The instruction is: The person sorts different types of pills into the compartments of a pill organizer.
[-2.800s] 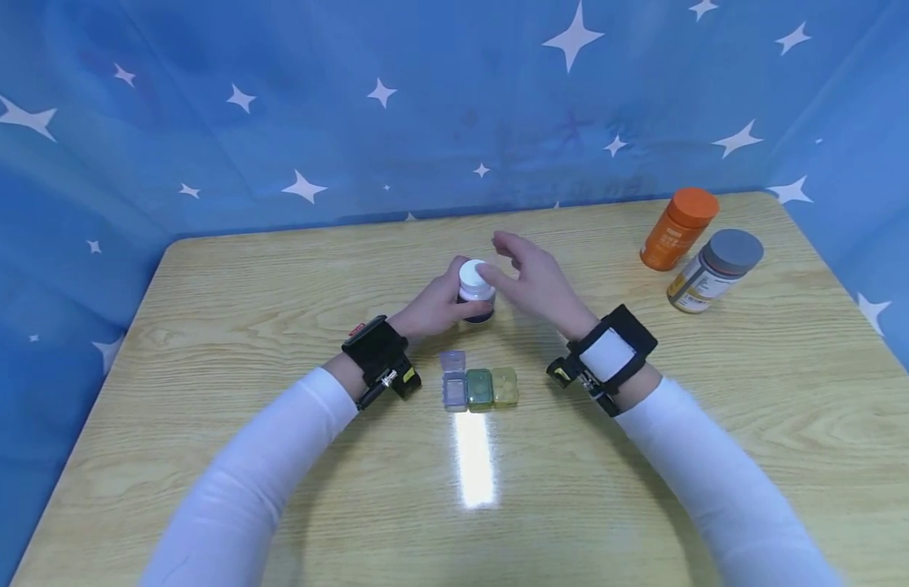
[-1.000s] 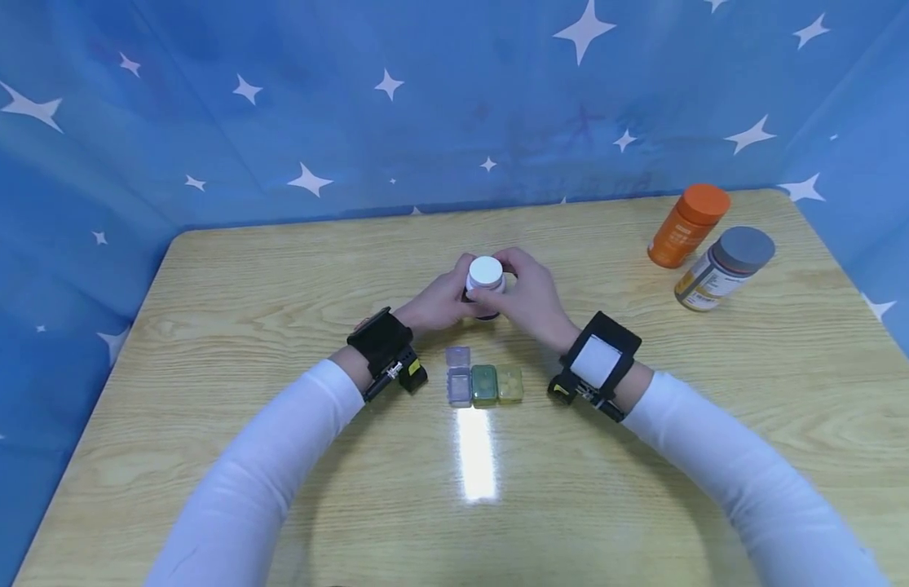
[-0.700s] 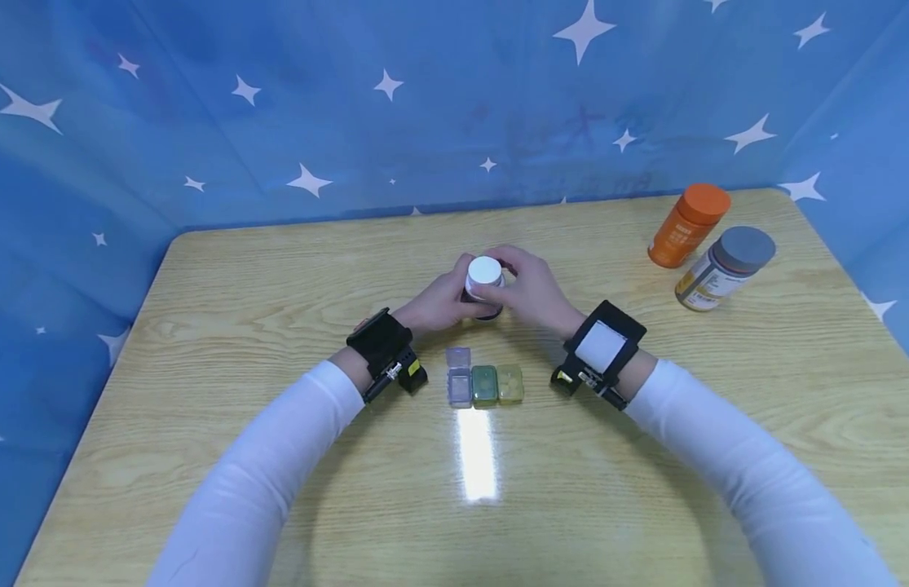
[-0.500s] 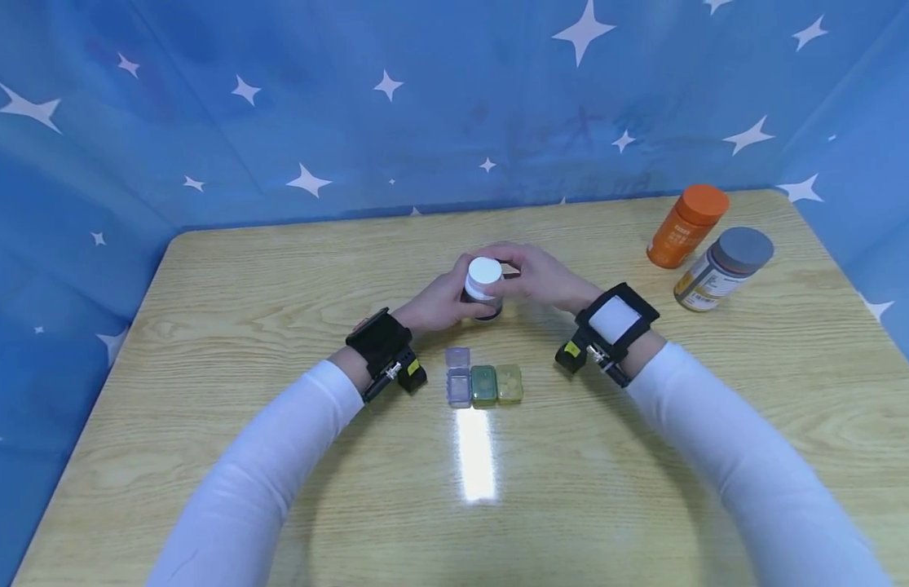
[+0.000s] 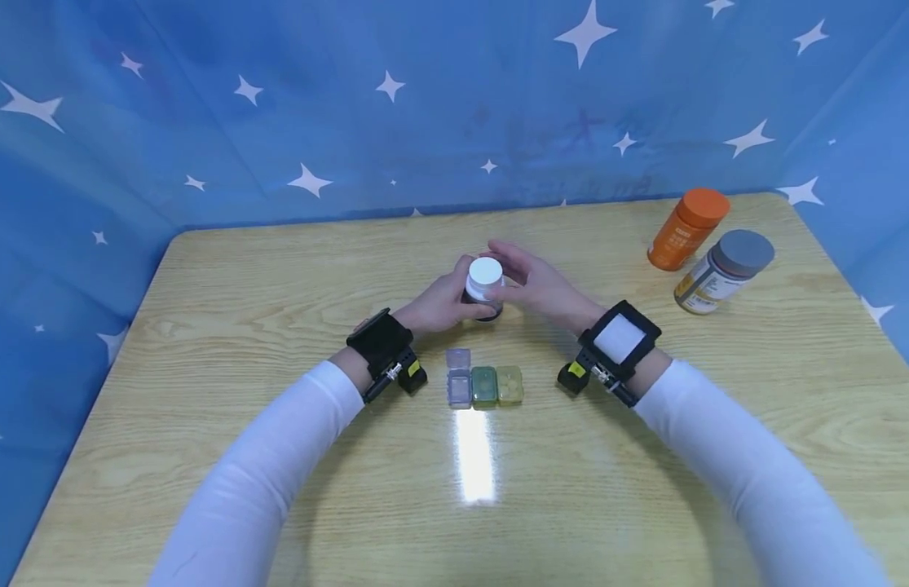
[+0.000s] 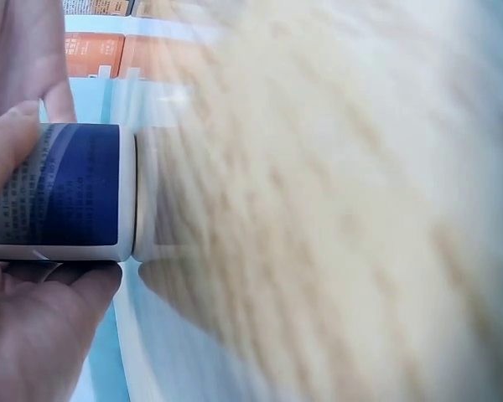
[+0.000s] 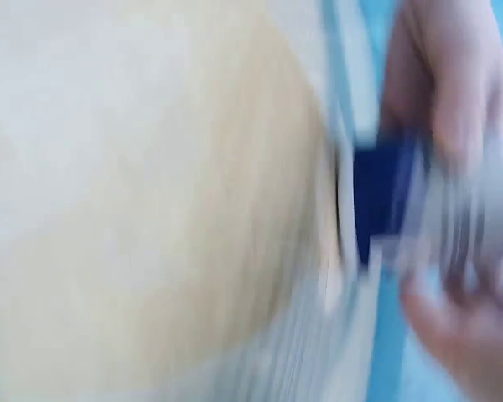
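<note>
My left hand (image 5: 441, 306) grips a pill bottle with a white cap (image 5: 486, 271), held upright over the table. The bottle's blue and grey label (image 6: 80, 188) shows in the left wrist view, with the left thumb on one side and fingers on the other. My right hand (image 5: 538, 285) is at the cap's right side, its fingers stretched out beyond the cap and its thumb close to the edge; whether the thumb touches is unclear. Nearer to me lies a small pill box with a purple compartment (image 5: 459, 391), lid flipped back, and green (image 5: 484, 386) and yellow (image 5: 509, 385) compartments, lids down.
An orange bottle (image 5: 685, 232) and a grey-lidded jar (image 5: 721, 273) stand at the table's back right. A blue curtain with white stars (image 5: 278, 122) hangs behind the wooden table (image 5: 241, 326). The right wrist view is blurred.
The right hand came to the cap, held it with thumb and fingers and turned at the wrist; its fingers have now loosened and spread. The left hand keeps its grip on the bottle.
</note>
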A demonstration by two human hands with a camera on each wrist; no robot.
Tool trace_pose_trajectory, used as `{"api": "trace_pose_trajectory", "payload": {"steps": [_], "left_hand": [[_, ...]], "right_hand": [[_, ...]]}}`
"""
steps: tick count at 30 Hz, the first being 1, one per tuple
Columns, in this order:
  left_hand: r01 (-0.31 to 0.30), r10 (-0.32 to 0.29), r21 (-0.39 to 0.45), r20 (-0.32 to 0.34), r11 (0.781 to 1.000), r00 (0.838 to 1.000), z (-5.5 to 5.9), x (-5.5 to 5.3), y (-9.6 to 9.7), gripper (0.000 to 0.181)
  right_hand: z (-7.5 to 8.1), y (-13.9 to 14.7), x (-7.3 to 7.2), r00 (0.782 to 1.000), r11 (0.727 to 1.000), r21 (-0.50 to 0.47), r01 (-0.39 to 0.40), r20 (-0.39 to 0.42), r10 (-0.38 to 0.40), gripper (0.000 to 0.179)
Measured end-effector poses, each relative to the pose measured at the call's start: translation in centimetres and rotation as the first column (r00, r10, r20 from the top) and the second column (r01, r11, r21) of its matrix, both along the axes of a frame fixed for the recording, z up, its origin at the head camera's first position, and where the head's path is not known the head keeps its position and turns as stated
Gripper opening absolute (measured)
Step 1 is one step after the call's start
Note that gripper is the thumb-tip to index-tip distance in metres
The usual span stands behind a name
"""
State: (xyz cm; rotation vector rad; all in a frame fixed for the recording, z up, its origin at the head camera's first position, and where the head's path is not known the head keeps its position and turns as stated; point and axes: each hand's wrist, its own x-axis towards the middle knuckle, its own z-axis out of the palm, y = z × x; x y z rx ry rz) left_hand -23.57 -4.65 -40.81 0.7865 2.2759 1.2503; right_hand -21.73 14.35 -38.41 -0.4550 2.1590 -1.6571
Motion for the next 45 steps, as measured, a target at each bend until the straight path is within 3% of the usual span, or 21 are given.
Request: {"api": "trace_pose_trajectory", "payload": {"steps": [2, 5, 9, 11, 13, 18, 20, 23, 29, 32, 35, 38, 42, 45], "left_hand": [[0.002, -0.002, 0.005, -0.008, 1.000, 1.000, 0.1, 0.0, -0.1, 0.053], [0.010, -0.010, 0.012, -0.017, 1.000, 1.000, 0.3, 0.1, -0.2, 0.051], [0.008, -0.008, 0.016, -0.007, 1.000, 1.000, 0.2, 0.1, -0.1, 0.049], [0.005, -0.005, 0.020, -0.001, 1.000, 1.000, 0.1, 0.0, 0.0, 0.048], [0.005, -0.005, 0.023, 0.009, 1.000, 1.000, 0.1, 0.0, 0.1, 0.049], [-0.005, 0.005, 0.009, 0.029, 1.000, 1.000, 0.1, 0.0, 0.1, 0.053], [-0.016, 0.016, -0.006, 0.025, 1.000, 1.000, 0.1, 0.0, 0.0, 0.056], [-0.021, 0.021, -0.013, 0.027, 1.000, 0.999, -0.1, -0.1, 0.1, 0.061], [-0.020, 0.021, -0.015, 0.026, 1.000, 0.999, -0.3, -0.1, 0.2, 0.061], [-0.025, 0.025, -0.019, 0.018, 1.000, 1.000, -0.2, -0.1, 0.1, 0.060], [-0.019, 0.019, -0.022, 0.008, 1.000, 1.000, -0.2, -0.1, 0.2, 0.060], [-0.012, 0.012, -0.029, 0.003, 1.000, 1.000, -0.2, -0.1, 0.3, 0.061], [-0.006, 0.006, -0.028, -0.001, 1.000, 1.000, -0.1, 0.0, 0.3, 0.060], [-0.015, 0.015, -0.022, -0.003, 1.000, 1.000, -0.1, 0.0, 0.2, 0.059]], "right_hand": [[0.1, -1.1, 1.0, 0.992, 0.993, 0.060, 0.098, -0.082, -0.093, 0.068], [0.1, -2.5, 2.0, 0.955, 0.962, 0.123, 0.245, -0.201, -0.217, 0.056], [0.0, -3.1, 2.3, 0.922, 0.934, 0.131, 0.334, -0.254, -0.294, 0.046], [-0.3, -2.9, 2.1, 0.921, 0.937, 0.118, 0.329, -0.258, -0.291, 0.043], [-0.4, -2.5, 1.8, 0.935, 0.952, 0.099, 0.290, -0.240, -0.260, 0.041], [-0.8, -0.6, 0.0, 0.986, 0.996, 0.053, 0.078, -0.154, -0.069, 0.042], [-0.8, 0.0, -0.9, 0.990, 0.999, 0.047, -0.007, -0.137, 0.014, 0.043], [-0.6, 0.6, -1.8, 0.989, 0.997, 0.048, -0.069, -0.125, 0.074, 0.043], [1.0, 1.3, -1.4, 0.992, 0.999, 0.045, 0.016, -0.129, -0.010, 0.039], [2.1, 2.2, -0.4, 0.974, 0.979, 0.172, 0.105, -0.217, -0.066, 0.038], [3.2, 3.8, 1.3, 0.941, 0.904, 0.377, 0.204, -0.331, -0.075, 0.036], [3.9, 6.0, 3.3, 0.917, 0.779, 0.571, 0.259, -0.398, -0.013, 0.033], [4.1, 8.7, 6.1, 0.922, 0.532, 0.812, 0.239, -0.361, 0.137, 0.031], [3.7, 10.1, 7.7, 0.920, 0.345, 0.907, 0.242, -0.327, 0.216, 0.020]]}}
